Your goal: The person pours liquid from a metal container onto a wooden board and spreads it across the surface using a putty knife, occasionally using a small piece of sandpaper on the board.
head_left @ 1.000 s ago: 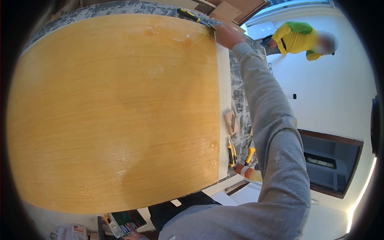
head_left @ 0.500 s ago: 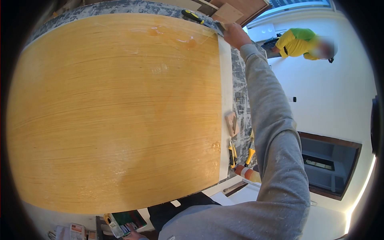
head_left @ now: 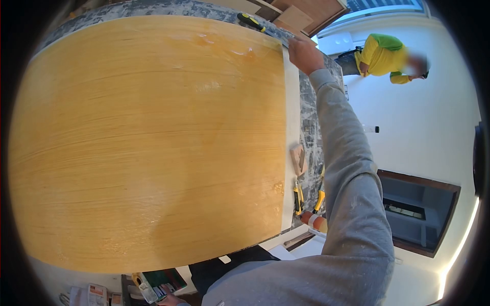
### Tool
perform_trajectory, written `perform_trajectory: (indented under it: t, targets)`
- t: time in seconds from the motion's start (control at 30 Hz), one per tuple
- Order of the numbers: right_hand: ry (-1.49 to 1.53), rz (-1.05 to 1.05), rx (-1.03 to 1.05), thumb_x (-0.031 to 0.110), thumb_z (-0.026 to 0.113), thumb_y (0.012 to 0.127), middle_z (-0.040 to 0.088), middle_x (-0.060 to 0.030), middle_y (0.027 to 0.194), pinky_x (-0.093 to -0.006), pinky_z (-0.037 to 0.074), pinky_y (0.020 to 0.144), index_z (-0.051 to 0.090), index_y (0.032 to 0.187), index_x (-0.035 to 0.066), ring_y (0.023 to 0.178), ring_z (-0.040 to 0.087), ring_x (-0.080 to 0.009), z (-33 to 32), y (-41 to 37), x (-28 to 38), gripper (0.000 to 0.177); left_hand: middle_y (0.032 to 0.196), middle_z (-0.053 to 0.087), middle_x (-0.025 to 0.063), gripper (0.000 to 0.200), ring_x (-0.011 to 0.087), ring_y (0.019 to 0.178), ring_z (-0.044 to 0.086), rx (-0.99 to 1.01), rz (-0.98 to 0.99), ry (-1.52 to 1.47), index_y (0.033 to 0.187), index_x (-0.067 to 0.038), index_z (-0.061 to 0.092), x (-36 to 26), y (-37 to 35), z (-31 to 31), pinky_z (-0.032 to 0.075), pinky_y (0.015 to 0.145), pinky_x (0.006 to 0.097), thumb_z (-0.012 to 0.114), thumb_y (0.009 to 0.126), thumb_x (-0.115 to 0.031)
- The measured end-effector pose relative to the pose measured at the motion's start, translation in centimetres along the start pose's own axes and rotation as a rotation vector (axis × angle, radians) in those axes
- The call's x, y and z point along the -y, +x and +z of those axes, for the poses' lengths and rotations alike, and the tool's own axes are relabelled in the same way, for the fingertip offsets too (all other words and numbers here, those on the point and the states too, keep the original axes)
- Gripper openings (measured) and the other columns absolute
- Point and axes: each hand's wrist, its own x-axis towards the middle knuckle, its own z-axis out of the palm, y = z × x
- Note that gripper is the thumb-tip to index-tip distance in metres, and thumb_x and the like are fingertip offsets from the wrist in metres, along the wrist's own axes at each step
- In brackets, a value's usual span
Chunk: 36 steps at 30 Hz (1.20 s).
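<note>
A large wood-grain sheet [head_left: 153, 127] lies before me, with glossy wet-looking patches on it. My right hand [head_left: 306, 55] is at its far right corner, fingers closed in a pinch; what they hold is hidden. Just left of it lies a putty knife [head_left: 251, 21] with a black and yellow handle, its blade towards my fingers. Low at the left edge of my body, my left hand [head_left: 169, 299] is partly visible, its fingers closed at a shallow green tray [head_left: 171, 278]. A pale block-like piece [head_left: 146, 290] sits at the tray's side.
Along the right edge of the worn, speckled table [head_left: 310, 109] lie a sanding block [head_left: 298, 159], yellow-black pliers [head_left: 298, 197], a yellow-handled tool [head_left: 319, 200] and an orange bottle [head_left: 314, 221]. Wooden boards [head_left: 293, 19] stand behind. A person in yellow and green [head_left: 380, 55] is at the right.
My right hand has drawn slightly back and right of the corner, and the blade seen at its fingers is less visible. The other person has shifted posture. My left hand looks unchanged.
</note>
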Motion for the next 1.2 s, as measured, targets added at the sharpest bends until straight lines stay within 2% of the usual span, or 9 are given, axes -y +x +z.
perform_trajectory:
  t: [0.03,0.17,0.43,0.63,0.73,0.87,0.97,1.07,1.2]
  targets:
    - [-0.021,-0.071,0.041,0.013,0.052,0.094,0.071,-0.0175,0.110,-0.0519,0.058,0.084,0.070,0.105,0.005,0.097,0.070,-0.0414,0.5,-0.5,0.1,0.023,0.143,0.052,0.0228,0.100,0.0334,0.124,0.059,-0.004,0.030,0.018,0.149,0.001,0.031,0.9,0.7,-0.2,0.056,0.105,0.0475,0.094,0.076,-0.024]
    - [-0.021,0.027,0.051,0.012,0.053,0.093,0.070,-0.0176,0.109,-0.0523,0.057,0.085,0.069,0.103,0.004,0.099,0.069,-0.0419,2.5,-0.1,-1.1,0.021,0.143,0.051,0.0231,0.100,0.0335,0.124,0.059,-0.001,0.066,0.070,0.149,0.001,0.030,2.1,1.5,0.2,0.056,0.105,0.0478,0.094,0.076,-0.024]
    - [-0.011,0.108,-0.035,0.014,0.056,0.090,0.071,-0.0198,0.108,-0.0534,0.056,0.086,0.070,0.101,0.003,0.099,0.068,-0.0444,-0.3,0.6,-2.1,0.021,0.143,0.051,0.0234,0.104,0.0335,0.124,0.059,0.058,0.075,-0.053,0.149,0.001,0.029,1.2,1.3,0.3,0.055,0.107,0.0482,0.095,0.074,-0.024]
    - [0.102,0.024,0.105,0.022,0.059,0.089,0.070,-0.0246,0.108,-0.0521,0.054,0.090,0.071,0.102,0.004,0.100,0.067,-0.0450,0.9,1.5,1.2,0.025,0.142,0.051,0.0242,0.101,0.0337,0.123,0.060,0.011,0.114,0.040,0.148,0.003,0.029,1.7,2.1,0.5,0.056,0.107,0.0484,0.095,0.075,-0.023]
    - [0.237,0.205,0.112,0.026,0.062,0.085,0.071,-0.0272,0.107,-0.0502,0.055,0.091,0.074,0.101,0.005,0.102,0.067,-0.0458,-2.4,2.5,2.3,0.029,0.142,0.052,0.0246,0.099,0.0340,0.122,0.061,0.036,0.123,-0.026,0.147,0.003,0.030,1.9,2.2,0.0,0.057,0.106,0.0483,0.094,0.075,-0.022]
    - [0.165,0.233,0.129,0.031,0.064,0.082,0.070,-0.0303,0.105,-0.0492,0.054,0.089,0.073,0.105,-0.002,0.100,0.069,-0.0457,-0.9,4.8,-1.0,0.041,0.141,0.053,0.0244,0.097,0.0337,0.122,0.061,-0.013,0.097,0.021,0.145,0.003,0.031,0.8,1.3,0.4,0.058,0.105,0.0479,0.094,0.075,-0.019]
    - [0.130,0.158,0.146,0.032,0.065,0.080,0.070,-0.0314,0.103,-0.0485,0.054,0.087,0.072,0.103,-0.006,0.097,0.069,-0.0460,-0.2,6.4,1.0,0.045,0.139,0.054,0.0243,0.096,0.0334,0.122,0.061,0.026,0.091,-0.034,0.144,0.004,0.031,1.7,2.0,0.2,0.058,0.104,0.0472,0.094,0.075,-0.020]
    - [0.229,0.167,0.132,0.030,0.065,0.079,0.071,-0.0322,0.098,-0.0476,0.055,0.085,0.073,0.097,-0.007,0.093,0.070,-0.0464,-0.4,8.8,2.9,0.042,0.138,0.055,0.0246,0.095,0.0326,0.120,0.062,0.028,0.093,-0.038,0.143,0.005,0.032,2.2,2.3,0.3,0.058,0.104,0.0468,0.095,0.075,-0.020]
    - [0.193,0.249,0.128,0.031,0.067,0.077,0.071,-0.0318,0.090,-0.0476,0.055,0.081,0.073,0.090,-0.009,0.089,0.071,-0.0460,-1.5,7.9,-0.9,0.042,0.138,0.055,0.0254,0.095,0.0317,0.119,0.063,-0.003,0.195,0.079,0.142,0.007,0.032,4.2,4.0,0.0,0.058,0.103,0.0469,0.095,0.075,-0.019]
